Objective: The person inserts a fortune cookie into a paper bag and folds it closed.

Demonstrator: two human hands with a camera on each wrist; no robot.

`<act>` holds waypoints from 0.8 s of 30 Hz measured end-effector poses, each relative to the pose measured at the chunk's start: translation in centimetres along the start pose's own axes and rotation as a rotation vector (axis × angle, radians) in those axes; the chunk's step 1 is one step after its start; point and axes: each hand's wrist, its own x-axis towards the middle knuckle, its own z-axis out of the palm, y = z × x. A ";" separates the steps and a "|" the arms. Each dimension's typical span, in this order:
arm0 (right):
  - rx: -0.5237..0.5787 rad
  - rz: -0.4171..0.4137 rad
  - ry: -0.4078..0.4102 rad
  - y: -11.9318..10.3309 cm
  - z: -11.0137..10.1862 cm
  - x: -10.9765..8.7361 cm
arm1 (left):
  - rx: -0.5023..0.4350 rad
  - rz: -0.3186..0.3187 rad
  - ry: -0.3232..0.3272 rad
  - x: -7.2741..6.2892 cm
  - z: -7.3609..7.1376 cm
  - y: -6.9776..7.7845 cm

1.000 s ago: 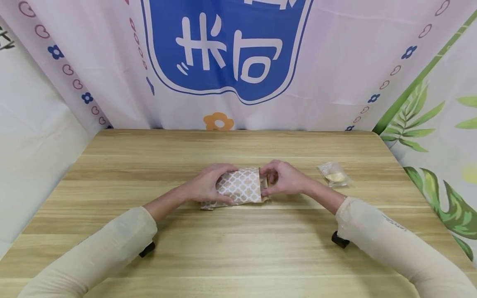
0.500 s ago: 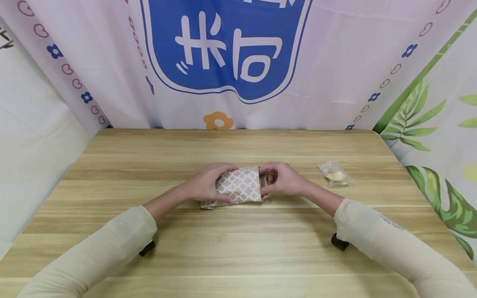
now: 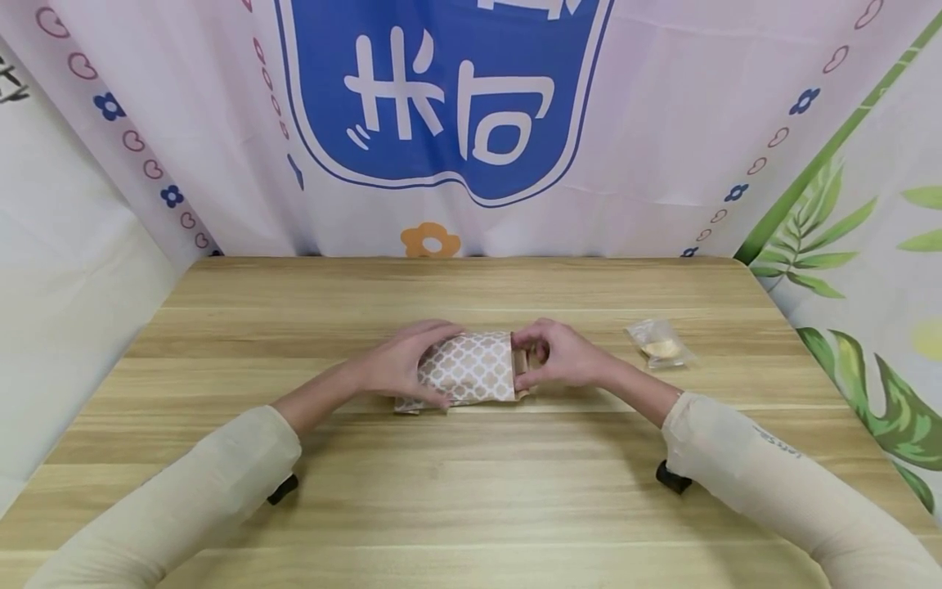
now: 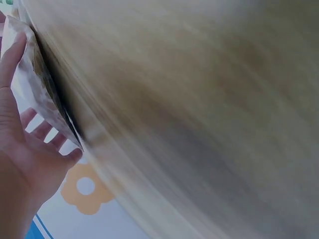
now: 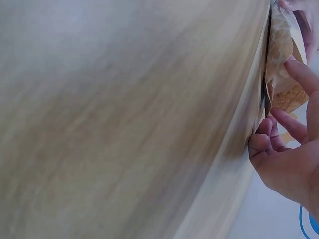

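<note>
Patterned bag: a tan-and-white flat paper bag with a quatrefoil lattice print [image 3: 474,364] lies on the light wood-grain table [image 3: 471,491], near its middle, with its mouth toward the right; tan paper shows inside the mouth.
Left hand: the left hand [image 3: 393,360] spans the bag's closed end in a wide C, thumb along the near edge and spread fingers along the far edge.
Right hand: the right hand [image 3: 567,356] holds the mouth, thumb and index finger apart on its near and far edges, the other fingers curled in.
Clear packet: a small transparent plastic packet with pale yellow contents [image 3: 657,343] lies apart, beyond the right wrist.
Shield characters: a blue shield emblem [image 3: 451,155] on the white cloth backdrop [image 3: 662,98] bears large white characters, one resembling 米, another like a frame around a small box; more writing above is cut off.
Sleeve lettering: small dark lettering [image 3: 776,442] runs along the right cream sleeve [image 3: 795,483], too fine to read.
Left-edge writing: dark letters [image 3: 11,84] on the side cloth are cropped; the last looks like "y".
</note>
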 end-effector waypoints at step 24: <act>-0.057 0.034 0.018 -0.7 1.0 0.7 | 0.010 -0.034 0.021 -0.5 0.4 -0.3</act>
